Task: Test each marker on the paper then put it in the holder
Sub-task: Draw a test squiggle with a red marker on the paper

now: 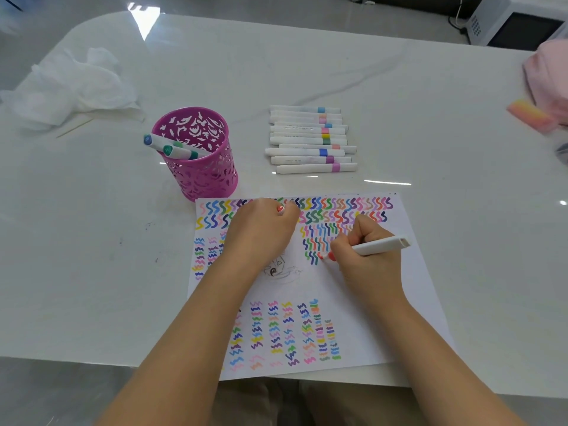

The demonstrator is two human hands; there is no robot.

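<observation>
A white marble table [399,96] fills the frame. Left of centre, a pink holder [199,155] has two markers in it; eleven capped markers [310,139] lie stacked upper centre. On the paper [353,296] (crowded with squiggles), the left hand [261,229] clenches a cap [280,209], and the right hand [365,253] grips a red marker [378,245], tip touching.

This looks like a home, likely a dining or kitchen area. The work surface is a large white table [399,87] with grey marble-like veins and a rounded corner, glossy enough to reflect lights. A white microwave [516,23] with a dark door and a cable behind it stands past the far edge on the right. Household odds lie about: crumpled tissue [70,87] at the left, a pink cloth [550,78] and a pink-and-yellow sponge [530,113] at the right. The floor beyond is pale and shiny.
</observation>
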